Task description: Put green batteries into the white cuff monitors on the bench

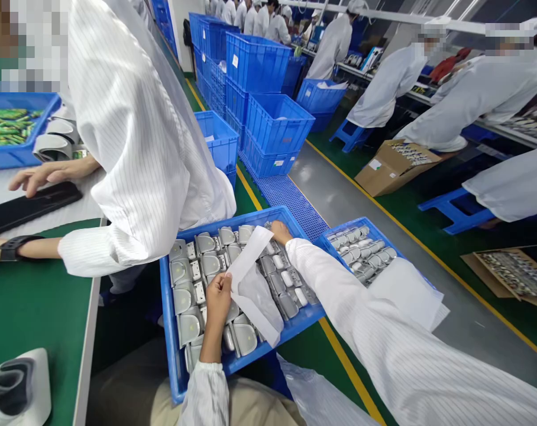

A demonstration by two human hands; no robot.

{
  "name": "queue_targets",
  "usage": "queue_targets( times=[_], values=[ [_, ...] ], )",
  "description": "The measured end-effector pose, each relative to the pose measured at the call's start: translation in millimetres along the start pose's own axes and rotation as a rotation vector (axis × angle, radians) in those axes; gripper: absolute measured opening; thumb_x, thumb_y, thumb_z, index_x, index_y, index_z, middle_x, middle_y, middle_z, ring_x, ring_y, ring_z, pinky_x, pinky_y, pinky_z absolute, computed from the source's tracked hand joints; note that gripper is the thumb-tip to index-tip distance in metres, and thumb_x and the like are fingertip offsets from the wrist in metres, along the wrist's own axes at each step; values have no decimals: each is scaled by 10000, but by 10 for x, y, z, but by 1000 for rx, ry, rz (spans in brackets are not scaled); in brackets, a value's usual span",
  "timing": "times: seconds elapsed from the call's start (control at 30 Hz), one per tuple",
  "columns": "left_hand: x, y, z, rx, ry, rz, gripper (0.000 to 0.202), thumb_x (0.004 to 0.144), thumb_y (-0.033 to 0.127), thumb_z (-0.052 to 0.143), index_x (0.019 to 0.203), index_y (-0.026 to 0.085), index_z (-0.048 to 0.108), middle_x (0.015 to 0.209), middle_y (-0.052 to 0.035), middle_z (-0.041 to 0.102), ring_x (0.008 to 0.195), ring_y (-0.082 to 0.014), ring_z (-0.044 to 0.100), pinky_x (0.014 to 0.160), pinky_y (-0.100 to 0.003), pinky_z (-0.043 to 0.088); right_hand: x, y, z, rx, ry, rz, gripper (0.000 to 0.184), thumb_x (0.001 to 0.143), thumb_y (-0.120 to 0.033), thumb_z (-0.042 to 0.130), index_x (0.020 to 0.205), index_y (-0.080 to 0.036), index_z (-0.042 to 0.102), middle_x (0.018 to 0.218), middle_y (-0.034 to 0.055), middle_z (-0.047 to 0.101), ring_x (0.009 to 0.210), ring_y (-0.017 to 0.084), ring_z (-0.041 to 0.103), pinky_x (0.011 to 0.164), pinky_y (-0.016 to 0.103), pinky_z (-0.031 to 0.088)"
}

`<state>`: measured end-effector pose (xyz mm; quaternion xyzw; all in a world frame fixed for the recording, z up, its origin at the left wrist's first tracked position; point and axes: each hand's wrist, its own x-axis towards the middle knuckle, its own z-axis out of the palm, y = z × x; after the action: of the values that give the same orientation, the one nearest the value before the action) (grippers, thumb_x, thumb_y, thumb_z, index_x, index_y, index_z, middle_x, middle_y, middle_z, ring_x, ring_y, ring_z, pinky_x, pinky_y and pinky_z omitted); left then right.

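Observation:
A blue crate (171, 349) rests on my lap, filled with rows of grey metal-and-plastic parts (193, 296). My left hand (217, 299) pinches the near edge of a white paper sheet (251, 278) lying across the parts. My right hand (281, 232) reaches to the far side of the crate and holds the sheet's far end; its fingers are partly hidden behind the paper. The sheet is lifted and folded between the two hands.
A person in a white coat (130, 136) sits at the green table (33, 307) on my left, a hand on a black phone (29, 206). A second blue crate of parts (361, 248) lies on the floor to the right. Stacked blue crates (268, 100) and more workers stand beyond.

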<state>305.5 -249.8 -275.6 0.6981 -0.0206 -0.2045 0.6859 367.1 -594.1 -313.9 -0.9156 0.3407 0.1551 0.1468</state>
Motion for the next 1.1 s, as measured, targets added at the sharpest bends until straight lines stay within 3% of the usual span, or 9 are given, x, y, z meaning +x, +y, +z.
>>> queue_targets(
  times=[0.13, 0.33, 0.57, 0.7, 0.9, 1.1],
  values=[
    [14, -10, 1, 5, 1, 1, 738, 726, 882, 714, 850, 154, 715, 581, 40, 484, 536, -119, 397, 526, -239, 299, -3, -66, 38, -28, 19, 57, 643, 994, -484, 694, 1436, -18, 662, 1483, 365, 558, 1302, 372, 674, 1050, 392, 540],
    [16, -12, 3, 9, 2, 10, 721, 739, 872, 715, 855, 161, 719, 587, 34, 500, 548, -127, 417, 535, -241, 314, 77, -57, -50, -87, 66, 31, 665, 947, -434, 778, 1450, -25, 629, 1343, 334, 667, 1307, 370, 678, 1046, 386, 544],
    [0, -7, 11, 7, 13, 12, 735, 731, 896, 702, 828, 167, 707, 578, 43, 475, 539, -121, 395, 528, -240, 304, 21, -125, 34, -141, 155, 24, 646, 1045, -387, 650, 1561, -25, 505, 1393, 377, 608, 1292, 397, 684, 1011, 418, 563],
    [2, -3, 14, 6, 9, 5, 734, 723, 891, 711, 829, 164, 711, 580, 42, 477, 538, -118, 394, 528, -240, 302, 5, -90, 39, -151, 131, 37, 722, 1015, -428, 680, 1586, -40, 467, 1393, 366, 613, 1268, 398, 697, 993, 427, 571],
    [-7, 33, 10, 1, 1, 17, 704, 727, 863, 716, 811, 164, 709, 581, 34, 489, 541, -123, 401, 534, -246, 310, -52, -27, -92, -137, 44, 6, 711, 986, -500, 719, 1489, -23, 563, 1334, 346, 666, 1304, 380, 681, 1033, 414, 535],
    [6, 15, 9, -9, 0, 19, 711, 713, 871, 720, 800, 165, 714, 585, 25, 514, 537, -126, 414, 531, -247, 320, -281, 234, -93, -124, -20, -13, 721, 1019, -689, 569, 1355, -63, 691, 1309, 305, 705, 1256, 386, 697, 990, 409, 536]
  ],
)
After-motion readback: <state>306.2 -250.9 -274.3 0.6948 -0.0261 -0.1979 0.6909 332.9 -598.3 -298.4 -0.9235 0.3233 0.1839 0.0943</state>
